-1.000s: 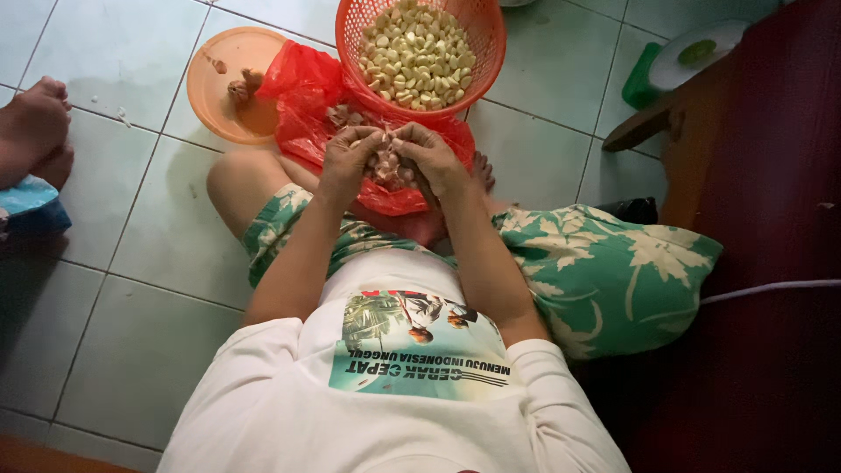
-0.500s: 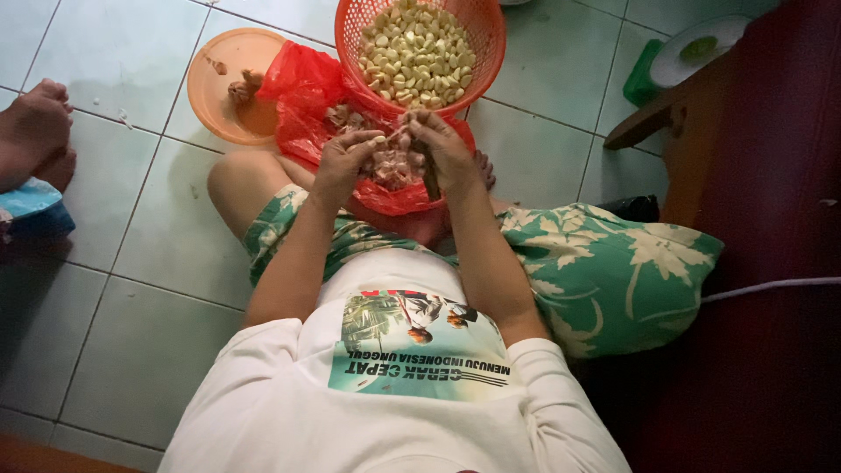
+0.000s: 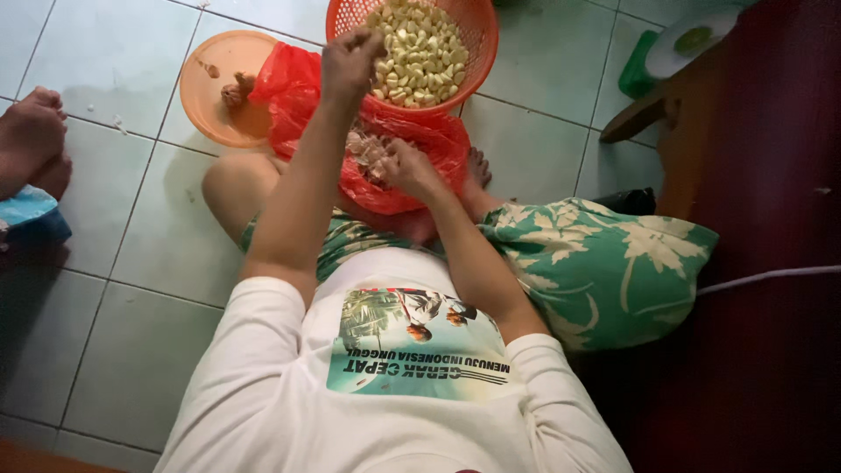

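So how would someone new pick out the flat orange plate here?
Start at the red mesh basket of peeled garlic on the tiled floor. Left of it, past the red plastic bag, lies the orange plate. It is flat, solid and nearly bare.

A home floor is serving as a kitchen workspace: pale tiled floor [image 3: 131, 289], red mesh basket [image 3: 477, 52] of peeled garlic cloves [image 3: 420, 52], dark wooden furniture [image 3: 753, 175] standing alongside.

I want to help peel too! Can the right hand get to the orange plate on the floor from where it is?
Probably not easily. The right hand sits low in the red bag, and the orange plate lies on the far side, past the raised left arm and the bag. The left hand, at the basket, looks closer.
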